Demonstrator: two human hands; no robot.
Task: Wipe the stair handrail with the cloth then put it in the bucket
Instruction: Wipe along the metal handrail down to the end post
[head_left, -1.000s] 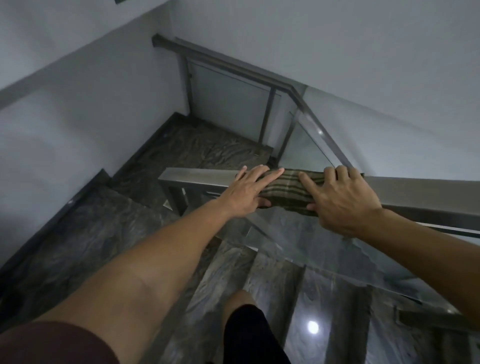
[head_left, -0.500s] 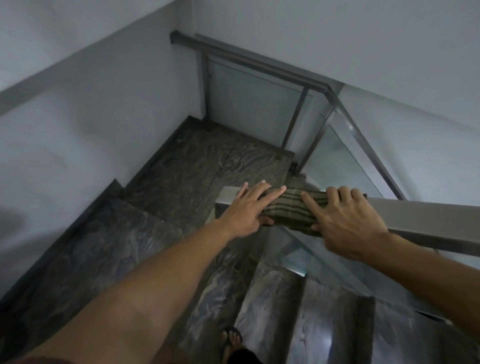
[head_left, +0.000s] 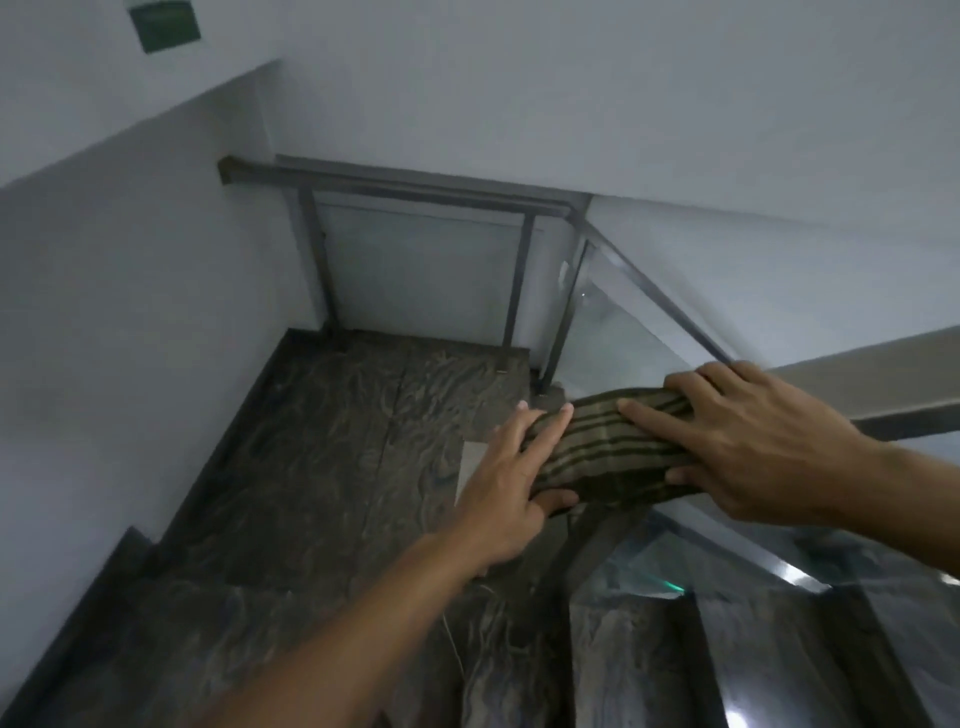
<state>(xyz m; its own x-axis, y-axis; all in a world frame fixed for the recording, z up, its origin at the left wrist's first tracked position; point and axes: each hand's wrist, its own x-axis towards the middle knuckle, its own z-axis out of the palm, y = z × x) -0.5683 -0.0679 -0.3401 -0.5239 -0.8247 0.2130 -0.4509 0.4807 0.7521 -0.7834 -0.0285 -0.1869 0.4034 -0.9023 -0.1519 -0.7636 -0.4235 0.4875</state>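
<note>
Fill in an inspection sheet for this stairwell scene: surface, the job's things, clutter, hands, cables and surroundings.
Surface: metal handrail, its near end wrapped by the cloth.
Job's things: striped cloth draped over the handrail's end; no bucket seen.
Clutter: nothing seen.
Hands: left hand grips the cloth's left end; right hand presses on its right end.
Cables: nothing seen.
Surroundings: dark marble landing and steps below, glass panels under the rails, grey walls, green sign up on the wall.
</note>
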